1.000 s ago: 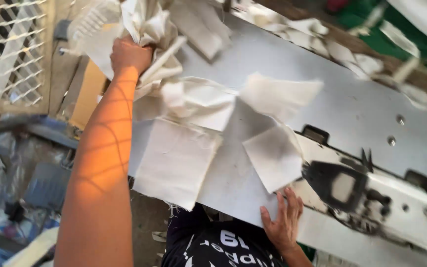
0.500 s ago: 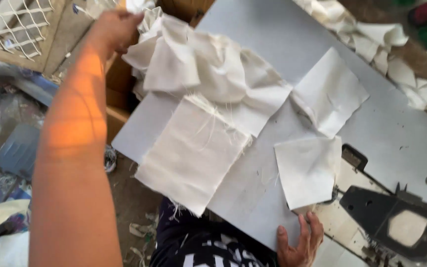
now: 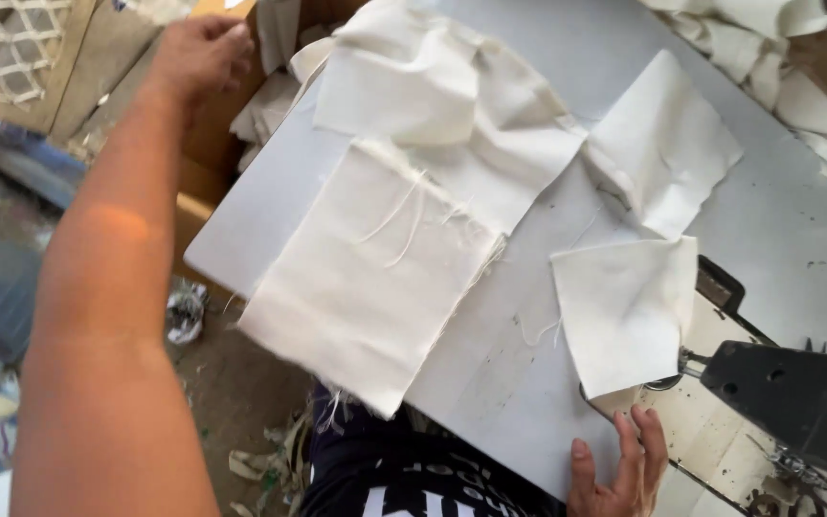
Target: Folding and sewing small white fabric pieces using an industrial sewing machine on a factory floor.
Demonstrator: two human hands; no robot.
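Cream cloth pieces [image 3: 375, 278] on table [image 3: 270, 206]; hands apart.

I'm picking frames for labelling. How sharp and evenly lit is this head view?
Head view: soft daylight, warm orange patch on the left forearm; cloth pieces on the grey table fairly sharp; left hand and floor slightly blurred; no glare.

Two hands: left [image 3: 198, 57], right [image 3: 619, 474]. Three flat cloth squares [image 3: 370, 273] [image 3: 624, 311] [image 3: 667, 144], one crumpled cloth [image 3: 433, 86], one sewing machine [image 3: 796, 402].
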